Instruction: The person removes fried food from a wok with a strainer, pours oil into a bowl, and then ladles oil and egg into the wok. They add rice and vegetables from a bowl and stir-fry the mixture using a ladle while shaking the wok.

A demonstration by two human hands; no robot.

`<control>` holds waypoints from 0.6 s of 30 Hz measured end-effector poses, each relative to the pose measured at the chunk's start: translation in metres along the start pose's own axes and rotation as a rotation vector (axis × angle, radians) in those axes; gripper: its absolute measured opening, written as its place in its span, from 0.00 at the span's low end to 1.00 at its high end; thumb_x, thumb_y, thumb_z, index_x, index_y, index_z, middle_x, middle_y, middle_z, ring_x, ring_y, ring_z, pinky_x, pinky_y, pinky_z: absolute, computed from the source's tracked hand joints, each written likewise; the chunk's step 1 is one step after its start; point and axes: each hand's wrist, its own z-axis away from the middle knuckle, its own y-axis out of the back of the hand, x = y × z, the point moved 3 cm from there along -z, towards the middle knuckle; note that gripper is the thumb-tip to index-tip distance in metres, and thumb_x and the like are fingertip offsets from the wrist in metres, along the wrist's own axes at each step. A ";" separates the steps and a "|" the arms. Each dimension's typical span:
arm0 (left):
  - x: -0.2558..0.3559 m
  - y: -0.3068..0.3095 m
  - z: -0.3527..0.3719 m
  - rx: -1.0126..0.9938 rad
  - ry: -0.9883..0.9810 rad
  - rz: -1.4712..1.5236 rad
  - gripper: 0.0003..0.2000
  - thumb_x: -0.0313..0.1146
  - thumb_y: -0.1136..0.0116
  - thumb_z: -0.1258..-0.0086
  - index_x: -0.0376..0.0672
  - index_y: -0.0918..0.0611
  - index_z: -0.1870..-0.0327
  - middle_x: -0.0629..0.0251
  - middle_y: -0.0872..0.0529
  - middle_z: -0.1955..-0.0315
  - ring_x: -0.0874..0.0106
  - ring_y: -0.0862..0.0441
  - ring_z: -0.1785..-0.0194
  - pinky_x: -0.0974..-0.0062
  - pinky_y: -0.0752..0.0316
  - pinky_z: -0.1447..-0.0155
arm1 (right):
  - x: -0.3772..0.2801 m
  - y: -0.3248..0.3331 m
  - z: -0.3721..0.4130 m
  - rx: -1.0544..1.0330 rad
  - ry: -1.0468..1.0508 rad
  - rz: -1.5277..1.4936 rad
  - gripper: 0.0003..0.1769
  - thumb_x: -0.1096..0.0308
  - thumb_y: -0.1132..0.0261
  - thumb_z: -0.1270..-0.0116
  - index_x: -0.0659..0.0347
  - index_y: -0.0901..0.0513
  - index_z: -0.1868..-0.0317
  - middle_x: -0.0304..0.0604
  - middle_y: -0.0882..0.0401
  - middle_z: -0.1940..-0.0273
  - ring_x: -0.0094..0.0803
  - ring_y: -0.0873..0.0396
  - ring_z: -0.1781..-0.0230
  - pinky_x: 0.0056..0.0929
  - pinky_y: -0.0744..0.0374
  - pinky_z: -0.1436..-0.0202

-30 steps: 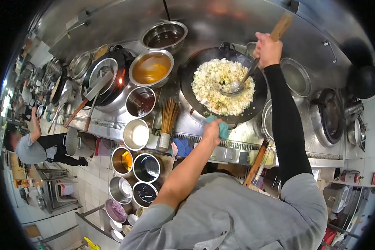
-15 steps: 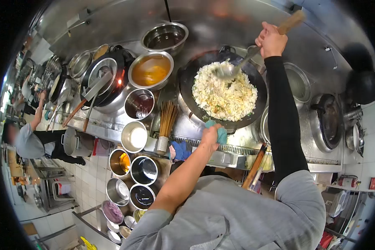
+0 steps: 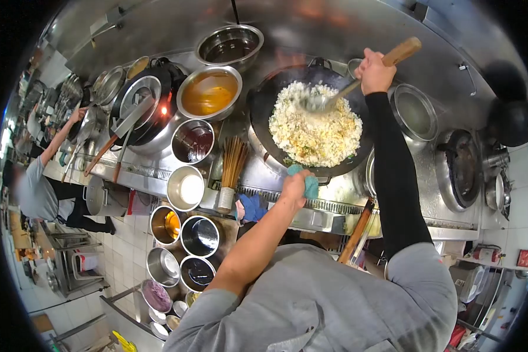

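Note:
A black wok (image 3: pixel 263 105) full of fried rice (image 3: pixel 314 126) sits on the steel range. My left hand (image 3: pixel 294 186) grips the wok's near handle through a teal cloth (image 3: pixel 308 183). My right hand (image 3: pixel 373 71) is closed on the wooden handle of a metal ladle (image 3: pixel 322 103), whose bowl rests in the rice at the far side of the wok.
Steel bowls of orange sauce (image 3: pixel 210 92), dark liquid (image 3: pixel 193 141) and white powder (image 3: pixel 186 189) stand to the left, with a chopstick holder (image 3: pixel 233 170). More seasoning pots (image 3: pixel 199 236) sit below. Another person (image 3: pixel 38 188) works at far left. A second wok (image 3: pixel 463 167) lies right.
The ladle went from the middle of the rice to the far side of the wok. My right hand rose, then dropped slightly. My left hand stayed on the wok handle.

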 end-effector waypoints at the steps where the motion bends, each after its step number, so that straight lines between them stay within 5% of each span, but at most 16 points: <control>1: 0.004 -0.003 0.004 0.019 0.004 -0.002 0.05 0.31 0.43 0.33 0.41 0.19 0.62 0.64 0.19 0.71 0.68 0.21 0.72 0.67 0.26 0.71 | -0.007 0.003 0.004 -0.056 -0.074 0.029 0.07 0.75 0.36 0.36 0.64 0.25 0.71 0.35 0.35 0.84 0.24 0.37 0.90 0.30 0.38 0.87; 4: -0.002 -0.001 0.008 0.009 0.033 -0.010 0.05 0.31 0.42 0.33 0.40 0.19 0.62 0.64 0.19 0.71 0.68 0.21 0.72 0.67 0.27 0.71 | -0.053 0.017 -0.008 -0.077 -0.188 0.079 0.07 0.74 0.36 0.35 0.62 0.25 0.70 0.32 0.37 0.85 0.22 0.40 0.90 0.28 0.39 0.87; 6: 0.000 0.004 -0.004 -0.063 0.025 0.003 0.05 0.31 0.42 0.33 0.40 0.19 0.62 0.64 0.19 0.72 0.68 0.21 0.72 0.67 0.27 0.71 | -0.096 0.035 -0.020 -0.298 -0.251 -0.039 0.09 0.71 0.36 0.34 0.59 0.26 0.71 0.30 0.40 0.85 0.20 0.42 0.89 0.25 0.41 0.86; 8: -0.009 0.013 -0.015 -0.172 0.015 0.030 0.05 0.31 0.42 0.34 0.40 0.20 0.63 0.64 0.19 0.72 0.69 0.21 0.72 0.68 0.28 0.72 | -0.117 0.038 0.006 -0.262 -0.102 0.046 0.11 0.70 0.36 0.33 0.56 0.28 0.72 0.28 0.40 0.85 0.19 0.42 0.89 0.24 0.42 0.85; 9: -0.011 0.013 -0.017 -0.165 0.011 0.058 0.04 0.30 0.42 0.34 0.39 0.20 0.64 0.63 0.20 0.73 0.69 0.22 0.73 0.68 0.28 0.73 | -0.093 0.044 0.015 -0.084 -0.084 0.158 0.11 0.71 0.36 0.34 0.57 0.28 0.73 0.29 0.39 0.84 0.19 0.42 0.88 0.25 0.41 0.85; 13: -0.006 0.001 -0.005 -0.068 0.008 0.046 0.04 0.29 0.42 0.35 0.38 0.20 0.66 0.63 0.20 0.75 0.68 0.22 0.76 0.69 0.29 0.75 | -0.007 0.025 0.040 0.047 0.025 -0.116 0.08 0.74 0.35 0.36 0.60 0.26 0.72 0.31 0.39 0.85 0.23 0.40 0.88 0.28 0.37 0.83; 16: -0.008 0.006 -0.007 -0.060 -0.002 0.029 0.05 0.28 0.42 0.36 0.36 0.20 0.67 0.62 0.20 0.75 0.67 0.22 0.77 0.68 0.28 0.76 | -0.049 0.011 0.051 -0.062 -0.057 -0.058 0.14 0.73 0.38 0.33 0.56 0.30 0.77 0.31 0.42 0.85 0.24 0.41 0.88 0.27 0.39 0.83; 18: -0.008 0.006 -0.012 -0.054 -0.012 0.039 0.05 0.28 0.42 0.36 0.35 0.19 0.67 0.62 0.19 0.75 0.66 0.22 0.77 0.67 0.28 0.76 | -0.101 0.013 0.077 -0.370 -0.179 -0.086 0.20 0.71 0.40 0.31 0.53 0.37 0.80 0.31 0.44 0.86 0.24 0.43 0.88 0.26 0.42 0.83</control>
